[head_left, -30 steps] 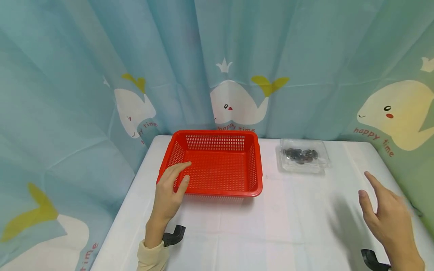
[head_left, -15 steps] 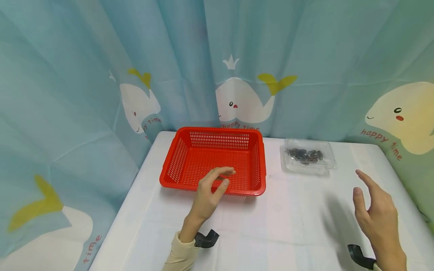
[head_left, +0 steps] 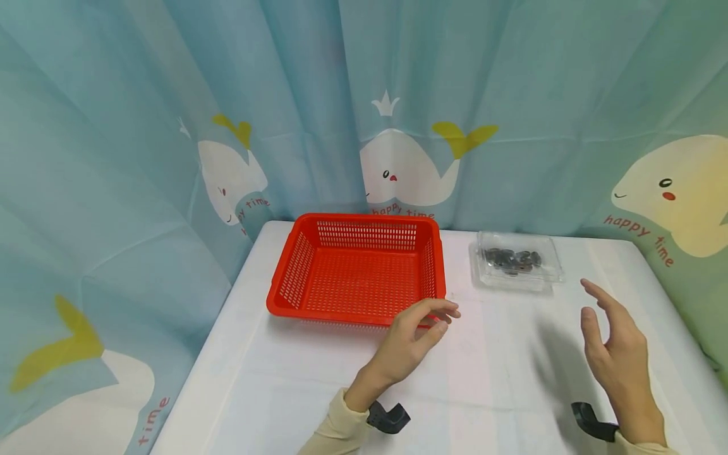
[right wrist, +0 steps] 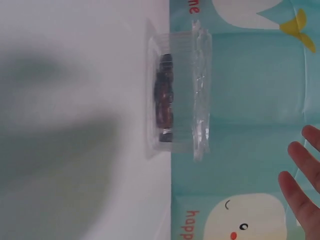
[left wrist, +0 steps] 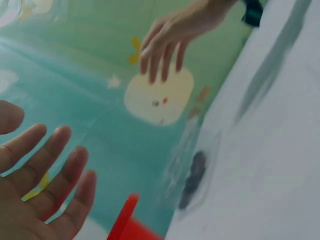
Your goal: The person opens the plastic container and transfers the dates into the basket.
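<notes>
Holding nothing above the tabletop [head_left: 318,363]

My loose left hand [head_left: 405,344] is at the near right corner of the red basket [head_left: 364,272]; my right hand [head_left: 618,346], equally loose, is near the clear box [head_left: 517,242], right of the basket. Sweeping my left low could knock the basket.

A red perforated basket [head_left: 361,278] sits upright at the far left of the surface [head_left: 273,379]. To its right, apart from it, stands a clear plastic box [right wrist: 182,95], seemingly closed, with small dark pieces [head_left: 512,260] clustered inside.
</notes>
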A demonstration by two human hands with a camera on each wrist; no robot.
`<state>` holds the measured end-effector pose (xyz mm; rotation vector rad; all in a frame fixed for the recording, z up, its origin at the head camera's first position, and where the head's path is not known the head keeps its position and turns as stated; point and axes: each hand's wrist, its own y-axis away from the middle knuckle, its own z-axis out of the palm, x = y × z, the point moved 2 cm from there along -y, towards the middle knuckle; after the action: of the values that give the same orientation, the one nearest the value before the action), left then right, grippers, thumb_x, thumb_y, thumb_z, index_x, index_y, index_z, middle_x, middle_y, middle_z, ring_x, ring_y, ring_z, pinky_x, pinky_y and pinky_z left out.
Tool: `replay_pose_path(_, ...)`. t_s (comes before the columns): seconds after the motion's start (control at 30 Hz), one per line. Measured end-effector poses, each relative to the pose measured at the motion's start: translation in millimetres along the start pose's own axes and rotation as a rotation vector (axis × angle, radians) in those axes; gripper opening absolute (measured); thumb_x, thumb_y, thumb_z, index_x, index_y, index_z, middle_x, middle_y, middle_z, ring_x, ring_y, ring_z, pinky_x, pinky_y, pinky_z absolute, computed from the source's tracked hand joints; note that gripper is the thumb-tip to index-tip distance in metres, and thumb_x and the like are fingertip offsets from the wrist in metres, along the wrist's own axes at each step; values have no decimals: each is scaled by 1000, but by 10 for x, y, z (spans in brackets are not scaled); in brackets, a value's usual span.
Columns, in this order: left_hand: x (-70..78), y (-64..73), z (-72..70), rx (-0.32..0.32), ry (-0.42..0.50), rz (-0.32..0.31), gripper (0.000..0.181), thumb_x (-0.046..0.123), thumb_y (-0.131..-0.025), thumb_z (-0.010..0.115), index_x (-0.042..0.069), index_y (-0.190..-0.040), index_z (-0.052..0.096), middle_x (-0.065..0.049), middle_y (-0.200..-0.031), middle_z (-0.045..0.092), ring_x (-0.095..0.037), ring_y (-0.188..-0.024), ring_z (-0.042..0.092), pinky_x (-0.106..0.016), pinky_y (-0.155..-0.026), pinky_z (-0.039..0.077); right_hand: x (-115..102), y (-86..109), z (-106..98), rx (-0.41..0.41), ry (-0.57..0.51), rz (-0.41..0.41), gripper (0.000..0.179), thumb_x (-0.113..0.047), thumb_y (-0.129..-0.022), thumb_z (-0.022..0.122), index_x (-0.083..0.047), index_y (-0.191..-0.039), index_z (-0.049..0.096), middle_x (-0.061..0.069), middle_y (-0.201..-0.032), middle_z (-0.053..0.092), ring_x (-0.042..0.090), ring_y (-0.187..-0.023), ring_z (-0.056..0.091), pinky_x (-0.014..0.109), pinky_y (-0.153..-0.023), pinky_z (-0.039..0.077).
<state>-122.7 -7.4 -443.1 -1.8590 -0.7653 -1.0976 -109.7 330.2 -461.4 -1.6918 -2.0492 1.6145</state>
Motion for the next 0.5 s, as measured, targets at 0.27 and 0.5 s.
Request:
replay_pose_path(0.27,-99,-119,382,-122,84,-76,32,20,-109,51,12,-140,58,-9,-130,70,-9,-117,68,-22,-99,53,-10,-28,24,16,-69,2,37,-9,-103,57,-1,-139,65,16,-139,68,-16,-124,52,6,-108,34)
replay_pose_path(0.5,-321,-264,651,-98,308,-216,35,14,-107,53,10,-141,56,-21,-131,67,-10,-104,71,-19,-90,54,32,-62,101,-10,-87,-7,38,-7,-101,62,-1,-139,65,16,-140,68,-14,-126,53,7,-108,35)
